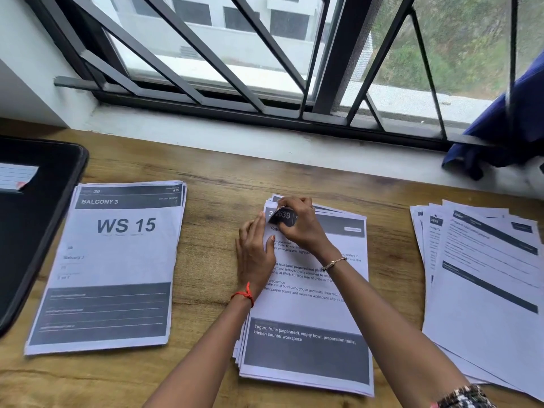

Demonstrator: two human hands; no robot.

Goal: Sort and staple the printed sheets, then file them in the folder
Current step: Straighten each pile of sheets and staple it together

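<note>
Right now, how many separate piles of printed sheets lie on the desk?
3. The WS 15 pile lies at the left beside the black folder, the middle pile lies under both hands, and the fanned pile lies at the right, partly cut off.

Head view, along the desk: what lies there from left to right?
Black folder → stack headed WS 15 → left hand → right hand, lifting the top-left corner of the middle stack → fanned pile of sheets.
</note>
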